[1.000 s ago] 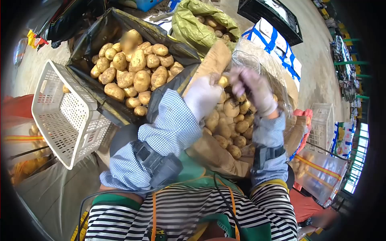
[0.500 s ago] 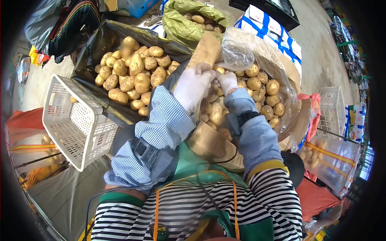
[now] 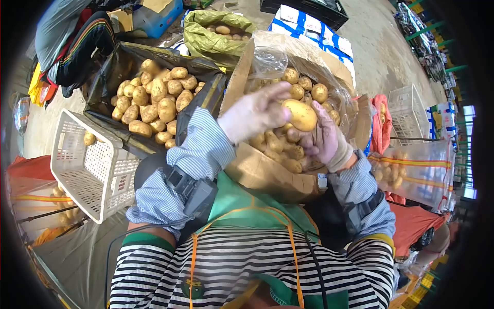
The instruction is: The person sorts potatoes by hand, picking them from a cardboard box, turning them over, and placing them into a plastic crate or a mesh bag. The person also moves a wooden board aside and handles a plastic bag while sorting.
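A large yellow potato (image 3: pixel 300 114) is raised above the open cardboard box (image 3: pixel 272 172), which has a clear plastic liner and holds more potatoes (image 3: pixel 278 143). My right hand (image 3: pixel 329 139), in a pale stained glove, cradles this potato from the right side, palm turned toward it. On its left, my gloved left hand (image 3: pixel 254 113) is slightly blurred, fingers spread, with the thumb right at the potato's edge. Beside the box on the left, a crate lined with black plastic (image 3: pixel 100 100) contains a heap of potatoes (image 3: pixel 154 100).
A tilted white plastic basket (image 3: pixel 98 165) with a potato in it lies at the left. Behind are a green sack (image 3: pixel 198 33) of potatoes and a blue-taped white package (image 3: pixel 314 31). Another white basket (image 3: pixel 404 113) stands right. A person's leg (image 3: pixel 90 46) shows top left.
My hands have parted from their meeting point at the box's left flap, the right moving right and down. A potato now shows between them. The view has shifted, revealing more of the box.
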A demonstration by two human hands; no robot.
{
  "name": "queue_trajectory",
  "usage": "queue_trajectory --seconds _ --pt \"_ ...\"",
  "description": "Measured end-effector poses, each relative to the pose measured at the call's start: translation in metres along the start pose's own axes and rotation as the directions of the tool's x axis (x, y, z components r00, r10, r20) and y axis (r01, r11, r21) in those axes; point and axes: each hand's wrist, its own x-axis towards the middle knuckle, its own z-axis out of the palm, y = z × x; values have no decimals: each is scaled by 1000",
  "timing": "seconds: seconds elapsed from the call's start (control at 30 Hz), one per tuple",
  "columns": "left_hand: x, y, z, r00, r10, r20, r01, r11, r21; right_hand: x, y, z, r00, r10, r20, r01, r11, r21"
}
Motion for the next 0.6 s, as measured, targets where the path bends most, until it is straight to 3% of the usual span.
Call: queue_trajectory --seconds 0.03,0.07,0.13,0.17,0.2,0.3,0.37,0.43,0.47,0.5,0.53,0.57,0.6 --pt "-7 12 18 995 66 75 -64 998 -28 1 4 -11 1000 -1 11 1 1000 6" --pt "-8 10 24 999 31 25 -30 999 -30 8 12 -31 966 66 250 -85 994 65" --pt "-12 9 26 999 -24 -37 23 1000 -21 19 28 -53 722 133 679 -288 950 121" --pt "-11 10 23 988 -90 -128 100 992 75 18 33 -53 713 133 689 -300 945 129" --pt "-11 10 22 965 -139 -224 177 971 161 16 35 -52 725 135 675 -341 923 181" --pt "-11 8 25 959 -115 -259 156 977 142 9 29 -36 735 137 664 -400 878 262" --pt "-14 17 36 957 -188 -220 224 963 152 4 25 -30 747 134 652 -440 834 333" --pt "-10 3 42 983 6 -183 -9 1000 -15 1 22 -29 753 118 647 -435 827 356" --pt "-10 0 39 996 -51 -68 53 998 30 -1 22 -28 765 101 636 -426 820 383" --pt "-8 -4 38 995 -49 -84 52 998 35 -2 20 -33 755 111 646 -439 818 372" --pt "-5 -4 39 996 6 -85 2 995 102 -1 16 -39 859 205 468 -238 971 12" --pt "-4 0 39 994 61 -94 -43 983 178 3 15 -37 940 187 285 -62 916 -397" --pt "-2 4 39 988 -35 -148 10 986 -168 -3 15 -30 967 192 165 -126 932 -341"
